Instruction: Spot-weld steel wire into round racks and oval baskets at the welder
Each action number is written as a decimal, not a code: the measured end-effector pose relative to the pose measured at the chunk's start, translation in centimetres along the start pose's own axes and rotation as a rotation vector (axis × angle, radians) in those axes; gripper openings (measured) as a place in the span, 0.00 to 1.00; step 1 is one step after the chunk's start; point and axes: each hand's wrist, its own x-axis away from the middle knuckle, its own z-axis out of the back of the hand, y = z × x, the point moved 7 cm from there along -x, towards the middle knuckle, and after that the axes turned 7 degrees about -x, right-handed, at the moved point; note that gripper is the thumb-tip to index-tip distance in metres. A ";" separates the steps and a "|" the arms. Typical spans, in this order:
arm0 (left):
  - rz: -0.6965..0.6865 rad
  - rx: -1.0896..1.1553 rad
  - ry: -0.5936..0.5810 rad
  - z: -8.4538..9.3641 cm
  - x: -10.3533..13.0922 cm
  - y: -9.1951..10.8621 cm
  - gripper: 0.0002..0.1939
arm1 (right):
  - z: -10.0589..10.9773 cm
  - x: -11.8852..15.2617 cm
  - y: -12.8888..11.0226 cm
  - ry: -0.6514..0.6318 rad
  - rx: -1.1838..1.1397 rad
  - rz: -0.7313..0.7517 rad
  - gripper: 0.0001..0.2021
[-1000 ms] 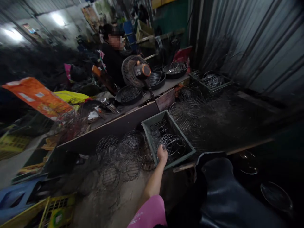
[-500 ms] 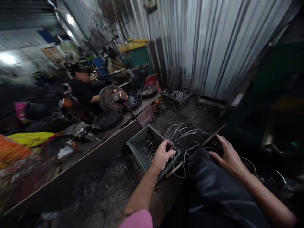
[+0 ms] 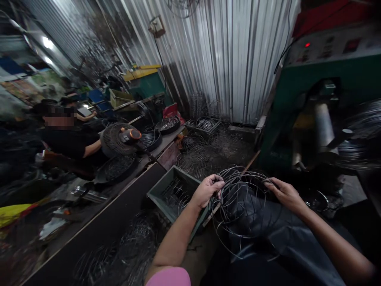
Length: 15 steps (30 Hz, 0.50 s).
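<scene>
Between my hands hangs a loose bundle of thin wire hoops (image 3: pixel 244 173), over the dark apron (image 3: pixel 285 230) on my lap. My left hand (image 3: pixel 207 190) is closed around the bundle's left side, thumb against the fingers. On the right side, my right hand (image 3: pixel 284 193) pinches the wires with thumb and fingertips. A green plastic crate (image 3: pixel 162 184) stands beside and beyond my left hand, with several wire pieces inside. Exactly how many hoops are held cannot be made out.
A low dark partition (image 3: pixel 119 210) runs along the left, with a fan (image 3: pixel 122 139) on it and a co-worker (image 3: pixel 68 139) behind. Tangled wire (image 3: pixel 127 246) lies on the floor. At right stands a green machine (image 3: pixel 282 107); a wire-filled tray (image 3: pixel 204 125) sits by the metal wall.
The wire bundle has come up over my lap between both hands. My right hand has closed on its right side. The view has turned to the right, showing more of the green machine.
</scene>
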 end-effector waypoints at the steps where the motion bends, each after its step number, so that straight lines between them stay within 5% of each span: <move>1: 0.012 0.007 0.016 0.4 -0.5 -0.3 0.18 | 0.1 0.3 0.1 0.018 -0.001 -0.001 0.17; 5: 0.043 -0.138 0.115 3.4 -2.2 -1.7 0.12 | 0.9 1.9 0.0 0.086 0.003 -0.018 0.18; 11: -0.245 -0.794 0.650 11.4 -2.5 -1.1 0.11 | 4.3 3.3 -0.5 0.274 0.090 -0.214 0.23; 15: -0.075 -0.974 0.695 14.5 -4.0 -5.6 0.13 | 4.8 4.3 0.9 0.252 0.103 -0.299 0.21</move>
